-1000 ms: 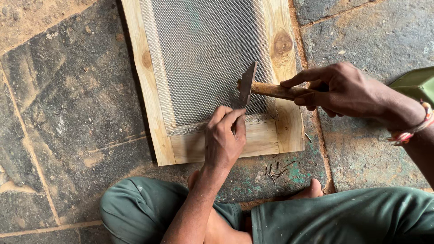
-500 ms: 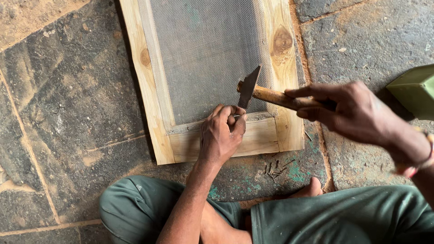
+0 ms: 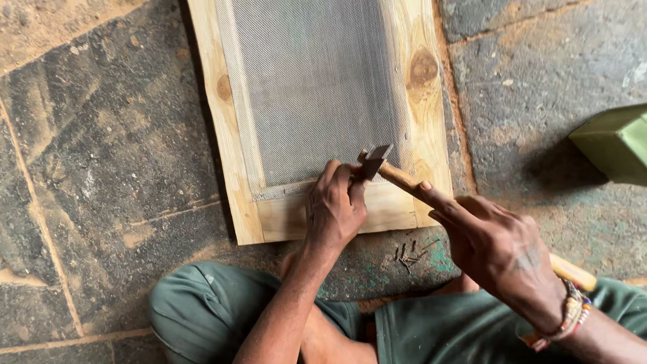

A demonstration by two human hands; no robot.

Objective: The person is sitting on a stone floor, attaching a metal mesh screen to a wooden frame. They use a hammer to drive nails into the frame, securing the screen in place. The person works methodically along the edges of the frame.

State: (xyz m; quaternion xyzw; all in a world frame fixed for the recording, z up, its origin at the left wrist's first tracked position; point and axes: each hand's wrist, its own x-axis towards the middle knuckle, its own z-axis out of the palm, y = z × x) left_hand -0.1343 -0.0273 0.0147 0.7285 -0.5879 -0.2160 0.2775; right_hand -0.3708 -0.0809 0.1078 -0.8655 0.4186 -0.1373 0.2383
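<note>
A wooden frame [image 3: 229, 162] with grey wire mesh [image 3: 310, 87] stretched over it lies on the stone floor. My left hand [image 3: 335, 209] rests on the frame's near rail, fingertips pinched together at the mesh edge; whether a nail is between them cannot be made out. My right hand [image 3: 499, 249] grips the wooden handle of a hammer [image 3: 377, 162], index finger stretched along the handle. The metal hammer head sits just right of my left fingertips, at the mesh's lower edge.
Several small nails [image 3: 411, 253] lie loose on the floor just below the frame's near right corner. A green box-like object [image 3: 617, 141] stands at the right edge. My knees in green trousers [image 3: 202, 310] are at the bottom.
The hammer head has come down from above the frame to the mesh edge beside my left fingertips. My right hand has dropped lower and nearer to me. The left hand stayed put.
</note>
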